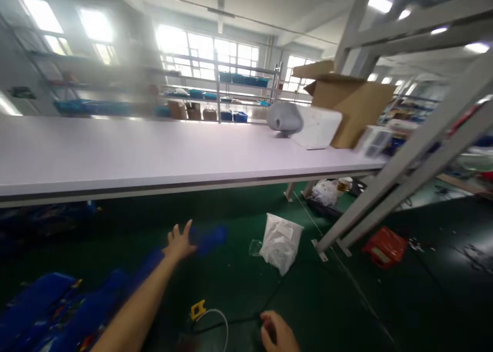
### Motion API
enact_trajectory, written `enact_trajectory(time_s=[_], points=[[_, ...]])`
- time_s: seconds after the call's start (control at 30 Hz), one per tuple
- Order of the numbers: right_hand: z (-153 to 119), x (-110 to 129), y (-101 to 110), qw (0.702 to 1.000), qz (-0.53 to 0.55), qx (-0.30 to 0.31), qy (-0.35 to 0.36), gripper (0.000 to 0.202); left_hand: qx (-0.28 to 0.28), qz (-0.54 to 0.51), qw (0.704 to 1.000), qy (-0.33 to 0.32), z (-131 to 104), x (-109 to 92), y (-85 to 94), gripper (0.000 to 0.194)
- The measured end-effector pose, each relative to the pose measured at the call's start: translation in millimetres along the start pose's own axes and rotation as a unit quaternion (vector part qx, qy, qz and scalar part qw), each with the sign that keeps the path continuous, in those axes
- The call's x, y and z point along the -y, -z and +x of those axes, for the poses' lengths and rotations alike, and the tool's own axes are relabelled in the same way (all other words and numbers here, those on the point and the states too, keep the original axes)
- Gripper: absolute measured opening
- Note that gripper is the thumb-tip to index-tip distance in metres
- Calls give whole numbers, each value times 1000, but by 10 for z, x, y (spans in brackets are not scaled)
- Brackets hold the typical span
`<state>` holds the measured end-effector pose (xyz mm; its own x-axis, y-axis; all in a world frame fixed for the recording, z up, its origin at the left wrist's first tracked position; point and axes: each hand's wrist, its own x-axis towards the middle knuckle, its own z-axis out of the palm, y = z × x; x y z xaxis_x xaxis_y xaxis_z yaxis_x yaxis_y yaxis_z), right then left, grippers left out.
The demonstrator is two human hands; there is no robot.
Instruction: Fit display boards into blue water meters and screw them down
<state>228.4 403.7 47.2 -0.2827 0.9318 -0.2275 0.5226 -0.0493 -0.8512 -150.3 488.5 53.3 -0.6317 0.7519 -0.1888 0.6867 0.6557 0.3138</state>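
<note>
Green floor (239, 290) bears white plastic bag (281, 241), red box (385, 246), blue bins (42, 311), yellow plug (197, 309)

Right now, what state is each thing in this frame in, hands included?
left hand: fingers spread, stretched toward a blurred blue thing, holding nothing visible
right hand: low, fingers curled, grip unclear
white plastic bag: on the green floor, crumpled, standing
cardboard box: on the white table, flaps open
red thing: lying flat on the floor

No text, label, brand or number can be read anywhere. The white bag (281, 241) on the floor carries a pale label, too blurred to make out.
</note>
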Motion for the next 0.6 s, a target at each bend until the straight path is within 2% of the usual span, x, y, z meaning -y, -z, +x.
enact_trajectory(time_s=[0.07, 0.17, 0.23, 0.3, 0.37, 0.43, 0.53, 0.6], points=[[599, 250, -318, 998, -17, 25, 58, 28, 17, 1, 1000, -16, 167, 30, -88, 59], [1385, 664, -890, 993, -43, 15, 111, 45, 13, -6, 999, -39, 219, 54, -255, 53], [1777, 878, -1276, 991, -57, 7, 123, 56, -1, -13, 999, -34, 180, 64, -371, 50], [2046, 997, -1596, 990, -67, 4, 123, 67, -7, -25, 999, -28, 136, 84, -456, 48], [2200, 1026, -1803, 991, -71, 6, 118, 65, -2, -43, 999, -27, 109, 117, -494, 46], [2257, 995, -1889, 991, -64, 14, 118, 52, 6, -70, 997, -31, 95, 150, -487, 45], [2217, 906, -1840, 991, -35, 33, 123, 31, 18, -129, 991, -34, 48, 169, -419, 44], [2135, 845, -1732, 993, -9, 42, 113, 27, 25, -183, 982, -36, -27, 144, -344, 43]])
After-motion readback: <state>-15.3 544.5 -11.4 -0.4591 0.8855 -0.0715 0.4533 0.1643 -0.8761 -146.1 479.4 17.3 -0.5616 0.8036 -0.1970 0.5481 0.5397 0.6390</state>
